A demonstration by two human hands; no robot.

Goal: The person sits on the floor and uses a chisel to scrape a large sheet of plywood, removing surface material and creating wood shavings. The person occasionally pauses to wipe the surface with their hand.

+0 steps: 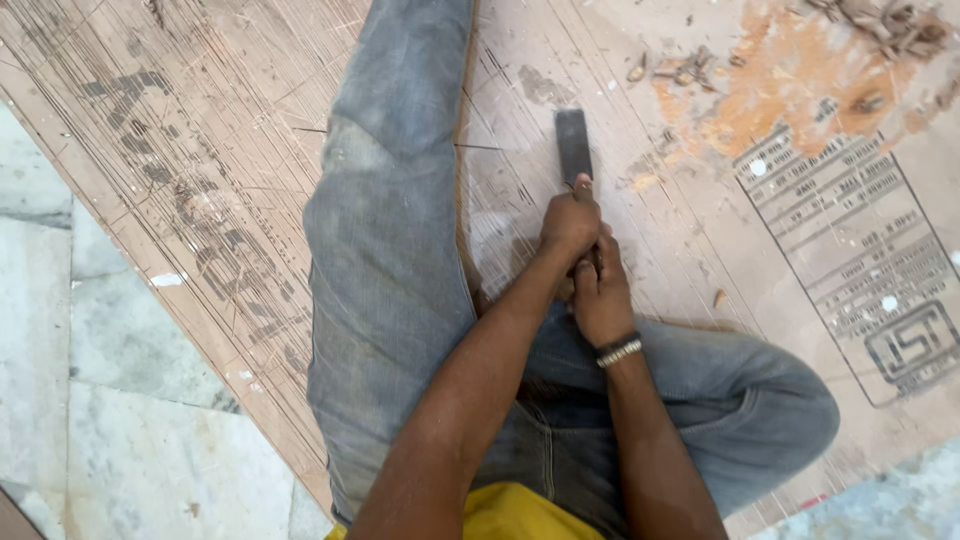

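I sit on a large plywood board (200,150) with my legs in grey jeans (390,250) spread over it. Both hands grip one chisel, whose flat dark blade (573,145) points away from me and lies on the board between my legs. My left hand (568,222) is closed round the tool just behind the blade. Right behind it, my right hand (603,298), with a beaded bracelet (619,351) on the wrist, closes on the handle. The handle itself is hidden by my fingers.
The board is scored with many thin cut lines and carries a printed stamp (860,250) at the right. An orange scraped patch (800,70) and wood chips (890,25) lie at the far right. Grey stone floor (100,400) shows at the left and bottom right.
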